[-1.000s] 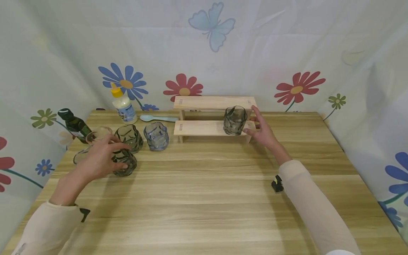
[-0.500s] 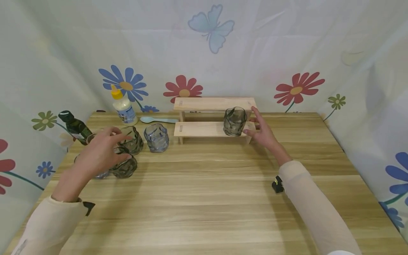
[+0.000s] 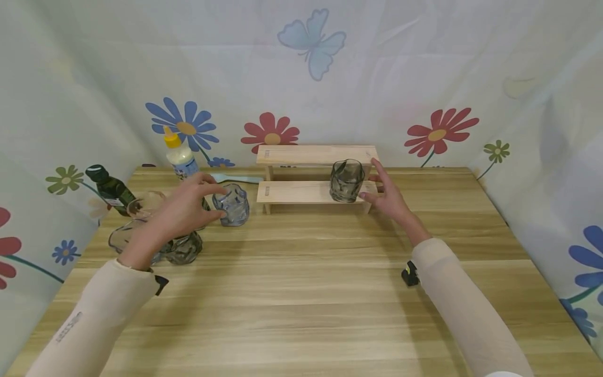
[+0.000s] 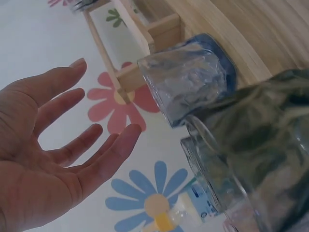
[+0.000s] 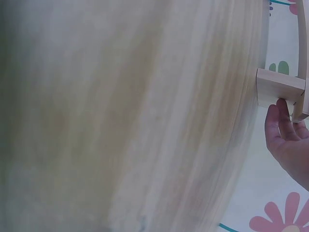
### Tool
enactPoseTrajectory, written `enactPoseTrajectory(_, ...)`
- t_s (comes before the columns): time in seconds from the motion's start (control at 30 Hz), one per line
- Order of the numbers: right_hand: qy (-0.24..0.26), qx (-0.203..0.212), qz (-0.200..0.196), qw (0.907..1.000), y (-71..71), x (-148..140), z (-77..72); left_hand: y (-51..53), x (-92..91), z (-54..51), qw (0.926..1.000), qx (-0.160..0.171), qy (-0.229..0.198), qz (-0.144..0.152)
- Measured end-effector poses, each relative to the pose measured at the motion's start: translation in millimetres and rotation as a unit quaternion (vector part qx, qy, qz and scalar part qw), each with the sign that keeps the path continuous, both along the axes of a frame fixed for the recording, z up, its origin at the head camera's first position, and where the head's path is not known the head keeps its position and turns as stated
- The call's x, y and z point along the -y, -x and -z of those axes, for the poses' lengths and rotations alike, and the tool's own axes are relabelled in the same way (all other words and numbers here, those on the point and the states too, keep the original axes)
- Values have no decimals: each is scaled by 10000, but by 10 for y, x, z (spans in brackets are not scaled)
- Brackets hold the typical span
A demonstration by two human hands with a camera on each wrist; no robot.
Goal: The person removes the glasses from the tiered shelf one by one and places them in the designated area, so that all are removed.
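Note:
My left hand [image 3: 186, 207] reaches over a cluster of wavy glasses, thumb and fingers spread beside a bluish clear glass [image 3: 238, 209]. In the left wrist view, the fingers are apart and hold nothing, with the bluish glass [image 4: 186, 79] a short way off. A dark grey glass [image 3: 187, 250] stands below that wrist; another behind the hand is mostly hidden. My right hand [image 3: 390, 196] rests at the right end of a two-step wooden shelf [image 3: 297, 191], its fingertips at the end piece [image 5: 277, 87]. One grey glass [image 3: 346, 183] stands on the lower step, close to the thumb.
At the left stand a dark green bottle [image 3: 110, 191], an amber-tinted glass [image 3: 148, 201] and another clear glass [image 3: 123, 235]. Behind them are a yellow-capped glue bottle [image 3: 181, 157] and a light blue spoon [image 3: 235, 178]. A flower-patterned curtain [image 3: 320, 94] borders the wooden table [image 3: 301, 293].
My left hand has left the front dark grey glass and moved right and away from me, to the bluish glass. My right hand and the glass on the shelf have stayed in place.

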State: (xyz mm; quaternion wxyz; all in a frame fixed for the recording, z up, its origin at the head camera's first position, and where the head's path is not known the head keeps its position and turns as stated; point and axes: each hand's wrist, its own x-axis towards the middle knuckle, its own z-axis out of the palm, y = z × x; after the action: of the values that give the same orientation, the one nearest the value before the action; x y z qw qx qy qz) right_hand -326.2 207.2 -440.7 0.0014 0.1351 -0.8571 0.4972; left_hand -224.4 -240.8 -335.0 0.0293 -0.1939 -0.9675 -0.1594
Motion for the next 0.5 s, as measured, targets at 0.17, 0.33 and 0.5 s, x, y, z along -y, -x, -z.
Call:
enactPoseTrajectory(0.17,41,22,-14,10000,3,-9,-1,123,-157,-15,9998,26,2,178)
enactPoseTrajectory(0.33,32,37,-23,10000,1,-9,-4,246,-317,11,9994,-39,-55,331)
enactPoseTrajectory(0.5,-29,61,10,10000,0,0,1,367,-488,30,9980,-112,-183,594)
